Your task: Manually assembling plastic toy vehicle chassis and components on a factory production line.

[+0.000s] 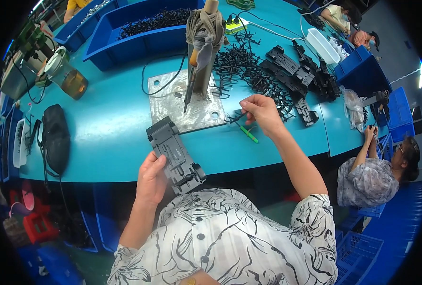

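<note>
My left hand (150,179) is closed on the long side of a black plastic housing (177,154), tilted just over the table's front edge. One end of the housing lies by the corner of a metal plate (166,110). To the right, my right hand (264,115) pinches a small black branched plastic part (234,118) between thumb and fingertips. Just below that hand lies a small green-handled tool (249,134) on the table. A heap of similar black parts (239,61) spreads behind my right hand, beside several more black housings (287,71).
From the plate rises a cloth-wrapped post (205,33) with a pointed iron-like tool (188,90) hanging tip down. A blue bin (140,50) of black parts stands behind. Left are a jug of amber liquid (73,83) and a black bag (55,137). A co-worker (372,175) sits right.
</note>
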Available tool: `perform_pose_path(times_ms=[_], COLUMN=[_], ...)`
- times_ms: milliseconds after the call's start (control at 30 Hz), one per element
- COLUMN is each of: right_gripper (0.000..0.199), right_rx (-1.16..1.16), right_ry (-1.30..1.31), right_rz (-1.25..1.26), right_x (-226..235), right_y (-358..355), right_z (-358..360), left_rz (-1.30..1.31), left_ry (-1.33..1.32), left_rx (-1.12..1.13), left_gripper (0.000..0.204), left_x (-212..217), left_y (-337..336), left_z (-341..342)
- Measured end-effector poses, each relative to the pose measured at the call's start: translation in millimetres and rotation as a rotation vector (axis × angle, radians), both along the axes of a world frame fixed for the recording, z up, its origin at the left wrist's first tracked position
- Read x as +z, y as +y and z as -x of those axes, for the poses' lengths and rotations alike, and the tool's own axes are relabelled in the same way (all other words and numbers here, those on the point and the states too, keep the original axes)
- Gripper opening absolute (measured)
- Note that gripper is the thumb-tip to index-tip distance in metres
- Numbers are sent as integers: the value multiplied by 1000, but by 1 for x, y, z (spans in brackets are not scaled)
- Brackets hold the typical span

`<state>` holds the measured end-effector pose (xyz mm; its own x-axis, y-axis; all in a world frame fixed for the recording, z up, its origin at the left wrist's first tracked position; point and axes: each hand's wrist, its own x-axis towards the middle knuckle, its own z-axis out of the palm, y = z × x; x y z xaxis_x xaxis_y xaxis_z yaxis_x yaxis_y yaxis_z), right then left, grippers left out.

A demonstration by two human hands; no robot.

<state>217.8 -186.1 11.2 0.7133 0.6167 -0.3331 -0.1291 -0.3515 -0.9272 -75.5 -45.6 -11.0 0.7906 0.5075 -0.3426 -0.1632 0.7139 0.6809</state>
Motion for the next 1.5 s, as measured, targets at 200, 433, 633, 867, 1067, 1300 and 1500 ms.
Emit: perform_pose_path(times_ms=[200, 433, 633, 867, 1067, 1300, 1500], right_gripper=[16, 23, 23, 34, 37, 27, 25], right_rx=[-72, -1, 368, 506, 533, 522, 463], right_ry=[-22, -226, -938, -1124, -1069, -1126, -1167], right_rz=[20, -9, -46, 219, 222, 250, 67], right_x=[5, 17, 1, 6, 6, 10, 14], right_y=[5, 9, 1, -3, -5, -8, -8], right_z=[-10, 2, 5, 4, -1, 2, 13], left_rz=[-3, 7, -20, -11, -42, -246, -601], left_ry=[11, 1, -38, -22, 10, 195, 424], left_rx=[3, 27, -18, -40, -22, -268, -673], left_gripper=[28, 30, 38, 42, 35, 22, 28], left_x=[1, 1, 4, 6, 4, 19, 43], left_y=[-1, -2, -1, 0, -2, 43, 100], left_z=[1, 3, 3, 3, 7, 31, 36])
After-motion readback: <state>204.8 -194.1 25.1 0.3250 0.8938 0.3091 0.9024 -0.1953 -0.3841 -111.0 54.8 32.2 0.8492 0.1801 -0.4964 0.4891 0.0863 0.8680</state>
